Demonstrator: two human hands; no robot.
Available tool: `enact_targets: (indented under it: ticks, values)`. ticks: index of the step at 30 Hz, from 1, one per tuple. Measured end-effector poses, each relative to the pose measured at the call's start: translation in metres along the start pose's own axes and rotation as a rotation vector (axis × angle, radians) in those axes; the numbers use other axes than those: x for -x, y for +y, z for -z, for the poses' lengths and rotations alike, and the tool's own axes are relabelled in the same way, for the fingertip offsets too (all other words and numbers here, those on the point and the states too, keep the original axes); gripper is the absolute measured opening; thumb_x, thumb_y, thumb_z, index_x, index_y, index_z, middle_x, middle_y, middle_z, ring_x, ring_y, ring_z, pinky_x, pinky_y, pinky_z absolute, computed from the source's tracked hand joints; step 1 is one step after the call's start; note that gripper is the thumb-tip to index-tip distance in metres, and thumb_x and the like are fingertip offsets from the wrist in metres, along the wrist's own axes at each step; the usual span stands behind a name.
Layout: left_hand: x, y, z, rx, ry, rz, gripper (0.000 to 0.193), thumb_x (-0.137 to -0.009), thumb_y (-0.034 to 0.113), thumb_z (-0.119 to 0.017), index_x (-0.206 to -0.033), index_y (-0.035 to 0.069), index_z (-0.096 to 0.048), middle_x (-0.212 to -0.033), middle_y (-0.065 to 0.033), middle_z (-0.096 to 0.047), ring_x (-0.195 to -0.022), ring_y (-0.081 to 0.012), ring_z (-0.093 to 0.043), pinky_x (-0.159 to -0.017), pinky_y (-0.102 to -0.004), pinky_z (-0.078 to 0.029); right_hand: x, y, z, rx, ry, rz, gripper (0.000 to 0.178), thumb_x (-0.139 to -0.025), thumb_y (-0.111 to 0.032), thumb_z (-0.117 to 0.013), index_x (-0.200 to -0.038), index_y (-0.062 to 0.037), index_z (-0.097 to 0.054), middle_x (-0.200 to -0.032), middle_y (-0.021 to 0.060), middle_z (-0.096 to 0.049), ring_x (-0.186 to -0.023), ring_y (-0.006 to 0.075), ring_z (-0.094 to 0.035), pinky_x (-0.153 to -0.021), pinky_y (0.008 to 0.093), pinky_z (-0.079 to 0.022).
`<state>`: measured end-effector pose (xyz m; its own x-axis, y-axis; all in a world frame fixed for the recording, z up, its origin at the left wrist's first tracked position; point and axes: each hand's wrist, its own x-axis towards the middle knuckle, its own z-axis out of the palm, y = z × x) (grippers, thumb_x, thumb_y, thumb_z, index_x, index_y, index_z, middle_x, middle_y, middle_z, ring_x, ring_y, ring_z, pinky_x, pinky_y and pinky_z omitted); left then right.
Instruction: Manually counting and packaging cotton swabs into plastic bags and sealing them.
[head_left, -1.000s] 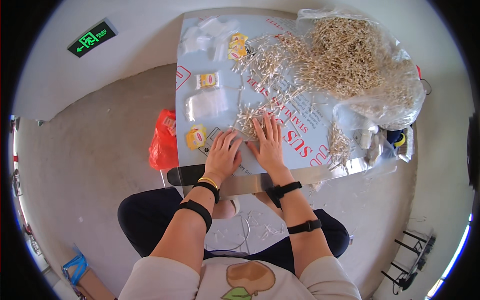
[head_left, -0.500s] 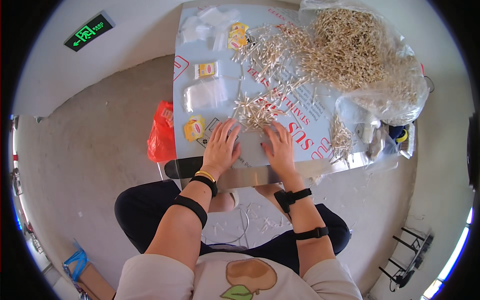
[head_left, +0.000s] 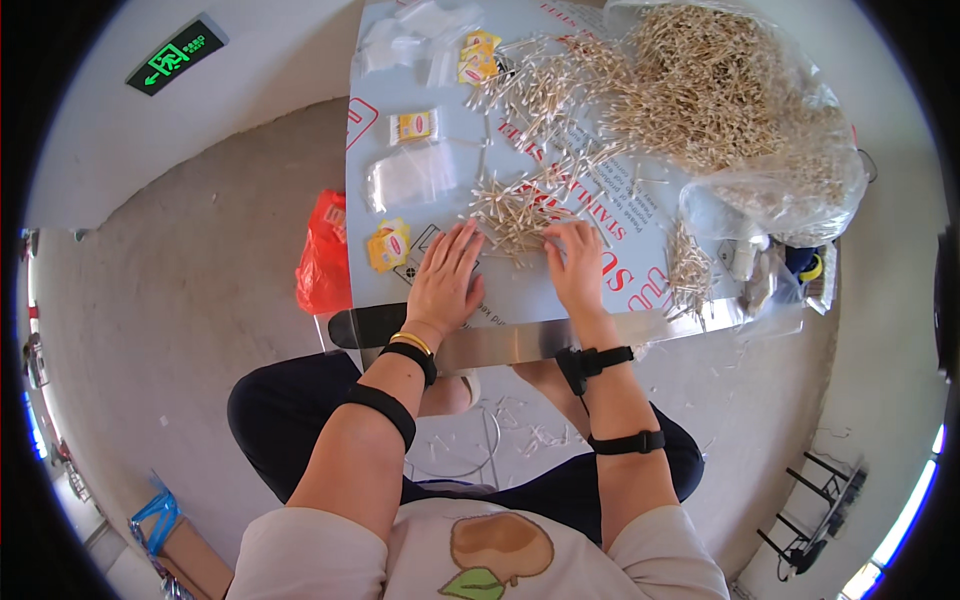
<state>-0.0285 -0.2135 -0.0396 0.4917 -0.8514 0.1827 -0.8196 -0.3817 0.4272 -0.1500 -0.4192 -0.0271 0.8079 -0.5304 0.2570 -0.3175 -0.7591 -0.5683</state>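
Observation:
A small heap of cotton swabs (head_left: 512,212) lies loose on the film-covered metal tabletop (head_left: 500,300), its sticks pointing many ways. My left hand (head_left: 445,278) rests palm down just left of the heap, fingers stretched out and fingertips near its edge. At the heap's right edge is my right hand (head_left: 577,262), its fingers bent and the thumb apart from them; I see no swab held in it. Yellow packets (head_left: 388,245) lie left of my left hand. Beyond them is a stack of clear plastic bags (head_left: 412,178).
A large clear bag (head_left: 780,205) spills a big mass of swabs (head_left: 700,85) at the far right. Another bunch of swabs (head_left: 688,270) lies near the right front edge. A red plastic bag (head_left: 322,260) hangs at the table's left side. Fallen swabs (head_left: 520,425) litter the floor.
My right hand has shifted slightly right and forward, its fingers now more bent at the heap's right edge. My left hand has stayed nearly in place, its fingers closer together.

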Motion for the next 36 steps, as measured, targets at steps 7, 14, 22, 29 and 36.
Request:
enact_targets:
  ticks: [7, 14, 22, 29, 36]
  values:
    - [0.0, 0.002, -0.001, 0.007, 0.015, 0.003, 0.061, -0.088, 0.018, -0.065, -0.146, 0.009, -0.051, -0.154, -0.0098, -0.046, -0.145, -0.03, -0.041, -0.126, -0.0454, -0.03, -0.044, 0.013, -0.004, 0.063, -0.048, 0.091, 0.016, -0.085, -0.003, -0.071, -0.099, -0.0112, -0.069, -0.109, 0.0089, -0.059, -0.105, 0.032, -0.056, -0.093, 0.0462, -0.047]
    - [0.001, 0.003, 0.003, -0.04, 0.021, -0.042, 0.059, -0.087, 0.016, -0.065, -0.145, 0.016, -0.053, -0.142, -0.0079, -0.052, -0.137, -0.0298, -0.046, -0.123, -0.051, -0.031, -0.028, 0.015, 0.016, 0.035, -0.159, 0.073, 0.013, -0.082, -0.007, -0.076, -0.094, -0.011, -0.071, -0.102, 0.0069, -0.062, -0.102, 0.0325, -0.057, -0.09, 0.0448, -0.047]
    - [0.003, 0.001, -0.003, -0.015, 0.034, -0.003, 0.052, -0.087, 0.019, -0.067, -0.138, 0.014, -0.055, -0.138, -0.006, -0.053, -0.131, -0.0271, -0.05, -0.12, -0.0505, -0.032, -0.031, 0.021, 0.01, 0.043, 0.025, -0.013, 0.013, -0.085, -0.006, -0.073, -0.097, -0.011, -0.072, -0.097, 0.007, -0.063, -0.098, 0.032, -0.059, -0.088, 0.0438, -0.049]
    - [0.003, 0.0, -0.002, -0.034, 0.059, 0.013, 0.049, -0.088, 0.021, -0.067, -0.135, 0.012, -0.055, -0.138, -0.0063, -0.053, -0.13, -0.0267, -0.051, -0.12, -0.0494, -0.032, -0.095, 0.024, 0.005, 0.349, -0.188, 0.377, 0.006, -0.087, -0.009, -0.066, -0.088, -0.0118, -0.072, -0.099, 0.0052, -0.064, -0.102, 0.0276, -0.06, -0.093, 0.0411, -0.049]
    - [0.003, 0.002, -0.004, -0.038, 0.041, 0.018, 0.048, -0.089, 0.023, -0.066, -0.135, 0.011, -0.055, -0.139, -0.0062, -0.053, -0.13, -0.0263, -0.051, -0.119, -0.0497, -0.033, -0.135, 0.023, 0.01, 0.568, -0.432, 0.811, 0.006, -0.081, -0.008, -0.07, -0.086, -0.0077, -0.068, -0.095, 0.0054, -0.064, -0.102, 0.0252, -0.06, -0.091, 0.0401, -0.05]
